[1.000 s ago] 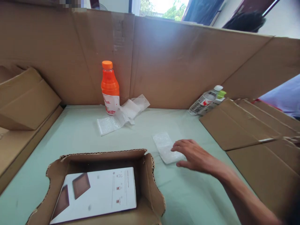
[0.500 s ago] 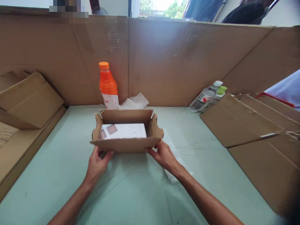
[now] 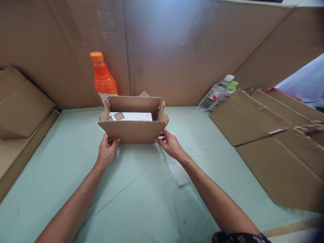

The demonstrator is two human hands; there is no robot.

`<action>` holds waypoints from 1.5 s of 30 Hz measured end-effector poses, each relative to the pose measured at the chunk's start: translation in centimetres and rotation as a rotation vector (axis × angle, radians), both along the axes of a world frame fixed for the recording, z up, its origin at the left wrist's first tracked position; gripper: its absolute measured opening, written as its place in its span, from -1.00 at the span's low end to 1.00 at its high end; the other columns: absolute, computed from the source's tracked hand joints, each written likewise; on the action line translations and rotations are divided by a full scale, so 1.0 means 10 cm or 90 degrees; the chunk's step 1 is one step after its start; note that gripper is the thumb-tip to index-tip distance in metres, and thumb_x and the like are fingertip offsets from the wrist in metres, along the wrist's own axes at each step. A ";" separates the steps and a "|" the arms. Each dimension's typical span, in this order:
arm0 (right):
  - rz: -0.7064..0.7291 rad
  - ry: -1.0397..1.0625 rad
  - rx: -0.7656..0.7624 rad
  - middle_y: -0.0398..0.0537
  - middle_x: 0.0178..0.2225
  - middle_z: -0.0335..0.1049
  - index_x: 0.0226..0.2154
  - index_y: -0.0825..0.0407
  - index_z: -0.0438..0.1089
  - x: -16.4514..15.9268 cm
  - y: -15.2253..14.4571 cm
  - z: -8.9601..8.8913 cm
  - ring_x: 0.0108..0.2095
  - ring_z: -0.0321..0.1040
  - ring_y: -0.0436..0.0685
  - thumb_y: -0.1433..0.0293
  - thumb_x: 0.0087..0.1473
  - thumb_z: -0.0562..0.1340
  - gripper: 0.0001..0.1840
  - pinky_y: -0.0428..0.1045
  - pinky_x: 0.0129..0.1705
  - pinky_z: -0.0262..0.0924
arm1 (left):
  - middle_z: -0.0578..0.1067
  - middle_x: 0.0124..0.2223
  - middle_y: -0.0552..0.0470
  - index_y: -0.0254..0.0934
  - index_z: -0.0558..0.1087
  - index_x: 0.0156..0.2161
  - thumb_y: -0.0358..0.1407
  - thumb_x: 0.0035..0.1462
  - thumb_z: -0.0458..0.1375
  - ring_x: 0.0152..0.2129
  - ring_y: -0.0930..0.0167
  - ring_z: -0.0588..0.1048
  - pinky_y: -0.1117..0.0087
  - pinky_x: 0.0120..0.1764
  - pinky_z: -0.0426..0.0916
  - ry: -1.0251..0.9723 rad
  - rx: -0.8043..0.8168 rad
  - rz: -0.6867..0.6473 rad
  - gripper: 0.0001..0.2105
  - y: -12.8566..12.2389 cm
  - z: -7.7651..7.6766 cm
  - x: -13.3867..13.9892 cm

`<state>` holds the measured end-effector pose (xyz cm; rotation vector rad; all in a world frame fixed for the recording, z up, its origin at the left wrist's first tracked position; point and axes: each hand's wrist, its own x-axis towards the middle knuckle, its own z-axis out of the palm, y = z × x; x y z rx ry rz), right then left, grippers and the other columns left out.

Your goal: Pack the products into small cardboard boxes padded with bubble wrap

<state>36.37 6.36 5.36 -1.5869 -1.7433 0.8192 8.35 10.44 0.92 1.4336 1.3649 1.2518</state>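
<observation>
An uncovered cardboard box (image 3: 136,132) is gripped at its two lower front corners by my hands. Inside it lies a white box (image 3: 136,116) with brownish squares printed on its left end. My left hand (image 3: 107,148) closes on the left corner, thumb on the front wall and the other fingers partly hidden under and beside it. At the right corner my right hand (image 3: 170,143) pinches in the same way. A strip of bubble wrap (image 3: 177,168) lies on the table by my right forearm. The box partly covers an orange bottle (image 3: 104,79) behind it.
Tall cardboard panels (image 3: 177,60) wall off the back of the pale green table (image 3: 131,202). A clear bottle (image 3: 215,94) leans at the back right, beside a green-capped one. Flattened cartons (image 3: 278,152) cover the right side. Another carton (image 3: 22,104) stands at the left.
My view has tilted downward, so the window has left the picture. The box has been raised and its front tipped more toward me, with both hands still holding it.
</observation>
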 end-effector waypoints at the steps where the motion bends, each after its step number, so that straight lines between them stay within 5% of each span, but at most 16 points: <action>1: 0.021 -0.011 -0.001 0.13 0.10 0.42 0.18 0.02 0.24 0.06 -0.07 0.03 0.05 0.40 0.25 0.35 0.16 0.17 -0.47 0.14 0.01 0.33 | 0.50 -0.17 -0.03 -0.31 0.39 -0.03 -0.05 0.02 0.24 -0.22 0.33 0.47 0.33 -0.12 0.38 0.002 -0.002 0.000 -0.53 0.00 0.00 0.00; 6: 0.194 -0.257 -0.057 0.05 0.38 0.03 0.29 -0.11 0.18 0.54 -0.91 0.17 0.37 -0.02 0.30 0.44 0.05 0.20 -0.27 0.33 0.31 -0.04 | 0.41 0.15 -0.22 -0.29 0.26 0.21 -0.15 0.09 0.22 0.09 0.21 0.41 0.22 0.07 0.34 0.056 -0.025 0.057 -0.40 -0.45 -0.04 -0.06; 9: 0.166 -0.368 -0.052 0.10 0.36 0.08 0.25 -0.09 0.26 0.66 -1.43 0.02 0.37 -0.02 0.36 0.54 -0.06 0.22 -0.23 0.36 0.27 0.02 | 0.34 0.25 -0.23 -0.26 0.32 0.21 -0.19 0.12 0.18 0.18 0.13 0.34 0.26 -0.09 0.45 0.163 -0.033 0.028 -0.46 -1.02 -0.08 -0.04; 13: 0.025 -0.361 0.111 0.15 0.11 0.43 -0.13 0.01 0.52 0.24 -1.69 -0.31 0.17 0.31 0.31 0.64 0.04 0.12 -0.59 0.27 0.09 0.25 | 0.34 0.26 -0.21 -0.24 0.46 0.08 -0.19 0.15 0.13 0.15 0.12 0.38 0.43 -0.48 0.43 0.152 -0.056 -0.103 -0.61 -1.63 -0.07 0.11; 16: 0.062 -0.249 0.199 0.12 0.06 0.46 -0.05 0.00 0.47 -0.30 -1.80 -0.40 0.06 0.40 0.23 0.52 0.14 0.18 -0.67 0.16 0.02 0.31 | 0.40 0.22 -0.17 -0.21 0.46 0.09 -0.16 0.18 0.13 0.09 0.17 0.43 0.37 -0.34 0.49 0.110 -0.077 -0.137 -0.61 -1.82 0.00 0.14; 20: 0.136 -0.164 0.220 0.10 0.13 0.41 0.07 -0.05 0.40 -0.64 -1.92 -0.30 0.07 0.38 0.24 0.28 0.20 0.24 -0.61 0.16 0.05 0.27 | 0.49 0.14 -0.17 -0.25 0.43 0.10 -0.10 0.21 0.08 -0.01 0.23 0.51 0.25 -0.10 0.49 0.136 -0.125 -0.105 -0.58 -1.83 0.11 -0.04; 24: 0.000 -0.254 0.181 0.13 0.13 0.40 0.07 -0.02 0.40 -0.45 -1.73 -0.33 0.10 0.33 0.30 0.28 0.24 0.18 -0.63 0.20 0.06 0.22 | 0.55 0.06 -0.16 -0.31 0.43 0.08 -0.27 0.23 0.00 -0.06 0.31 0.55 0.31 -0.04 0.45 0.279 -0.145 -0.157 -0.63 -1.60 0.20 -0.08; 30: -0.181 -0.423 0.074 0.25 0.10 0.38 0.12 0.12 0.34 -0.24 -1.35 -0.51 0.01 0.29 0.36 0.25 0.22 0.20 -0.52 0.18 -0.01 0.13 | 0.61 -0.13 -0.14 -0.29 0.50 -0.08 -0.38 0.10 0.14 -0.16 0.22 0.57 0.23 -0.07 0.41 0.416 -0.125 -0.214 -0.74 -1.16 0.26 0.59; 35: -0.148 -0.406 0.081 0.06 -0.21 0.52 -0.14 0.02 0.49 -0.34 -1.32 -0.47 -0.18 0.32 0.24 0.45 0.20 0.17 -0.79 0.09 -0.14 0.08 | 0.60 -0.28 -0.06 -0.23 0.49 -0.15 -0.45 0.02 0.17 -0.21 0.20 0.58 0.26 -0.13 0.39 0.464 -0.104 -0.221 -0.75 -1.35 0.21 0.89; 40: -0.052 -0.354 0.163 -0.01 -0.10 0.50 -0.07 -0.06 0.47 -0.62 -1.23 -0.41 -0.07 0.32 0.21 0.43 0.19 0.21 -0.75 0.09 -0.01 0.10 | 0.56 -0.25 0.01 -0.22 0.34 0.11 -0.34 0.14 0.13 -0.28 0.30 0.56 0.30 -0.15 0.40 0.442 -0.089 -0.125 -0.60 -1.64 0.12 0.44; 45: -0.108 -0.194 0.203 0.19 0.14 0.34 0.15 0.04 0.31 -0.57 -0.83 -0.46 0.05 0.32 0.31 0.27 0.16 0.22 -0.49 0.22 0.07 0.18 | 0.45 0.01 -0.17 -0.28 0.35 0.10 -0.18 0.07 0.19 -0.29 0.28 0.52 0.20 -0.17 0.43 0.323 -0.014 0.033 -0.52 -1.30 0.13 -0.08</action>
